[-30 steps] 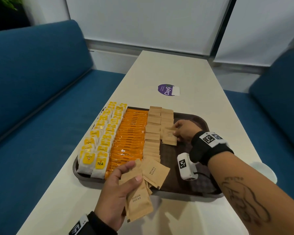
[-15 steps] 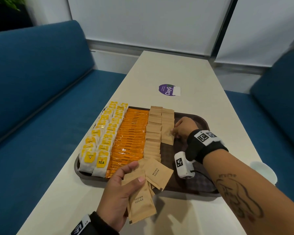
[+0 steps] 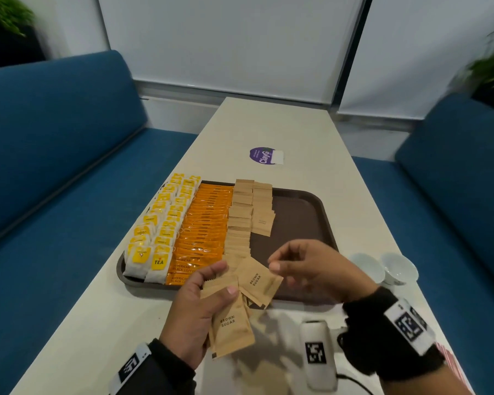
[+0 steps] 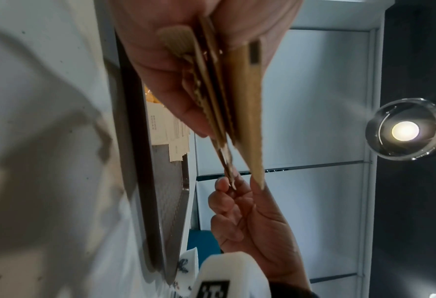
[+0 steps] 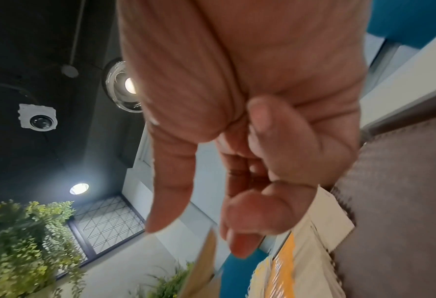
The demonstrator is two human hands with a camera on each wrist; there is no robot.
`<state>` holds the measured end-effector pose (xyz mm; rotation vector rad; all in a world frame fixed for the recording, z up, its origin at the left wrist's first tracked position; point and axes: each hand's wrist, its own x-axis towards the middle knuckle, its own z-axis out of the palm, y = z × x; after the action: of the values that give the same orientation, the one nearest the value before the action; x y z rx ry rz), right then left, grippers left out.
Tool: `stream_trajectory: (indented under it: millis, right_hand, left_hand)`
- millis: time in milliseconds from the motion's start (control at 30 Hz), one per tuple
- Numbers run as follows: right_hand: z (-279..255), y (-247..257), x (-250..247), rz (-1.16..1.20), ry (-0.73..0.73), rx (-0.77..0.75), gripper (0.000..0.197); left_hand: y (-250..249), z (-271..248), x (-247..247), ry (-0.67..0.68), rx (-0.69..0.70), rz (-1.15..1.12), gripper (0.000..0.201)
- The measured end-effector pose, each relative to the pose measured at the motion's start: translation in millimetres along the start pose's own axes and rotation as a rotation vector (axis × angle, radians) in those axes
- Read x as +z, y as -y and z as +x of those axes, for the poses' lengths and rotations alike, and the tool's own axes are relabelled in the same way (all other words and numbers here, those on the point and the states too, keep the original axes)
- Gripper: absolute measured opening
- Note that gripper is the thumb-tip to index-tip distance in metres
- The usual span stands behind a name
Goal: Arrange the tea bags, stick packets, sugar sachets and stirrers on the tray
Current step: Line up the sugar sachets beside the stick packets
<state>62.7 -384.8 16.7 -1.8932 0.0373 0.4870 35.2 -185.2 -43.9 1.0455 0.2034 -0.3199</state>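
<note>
While the left hand (image 3: 196, 312) clutches a fan of sugar sachets (image 3: 241, 302) at the tray's (image 3: 303, 212) near edge, the right hand (image 3: 311, 269) hovers beside them, fingers loosely curled, holding nothing.

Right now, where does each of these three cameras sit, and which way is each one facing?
Head: worn high, looking down at the tray, both hands in view.
Left wrist: along the left hand gripping brown sugar sachets, the right hand beyond.
Right wrist: under the right hand's curled fingers, facing upward at ceiling lights and plants.
All three show sachets and tray.
</note>
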Motion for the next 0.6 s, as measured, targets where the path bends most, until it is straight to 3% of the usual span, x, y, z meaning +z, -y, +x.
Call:
stream_trajectory:
  millis: [100, 333, 467, 600]
  right_hand:
    - [-9, -8, 12, 0.037, 0.011, -0.004, 0.034]
    - [-9, -9, 13, -0.242, 0.018, -0.006, 0.045]
    - [-3, 2, 7, -0.393, 0.02, -0.015, 0.032]
    - [23, 16, -10, -0.326, -0.133, 0.037, 0.016]
  left_hand:
    - [6, -3, 6, 0.017, 0.015, 0.025, 0.044]
    - [10, -8, 8, 0.047, -0.004, 0.105, 0.044]
    - [7, -5, 2, 0.008, -0.021, 0.089, 0.043]
    - [-2, -1, -8, -0.035, -0.022, 0.067, 0.043]
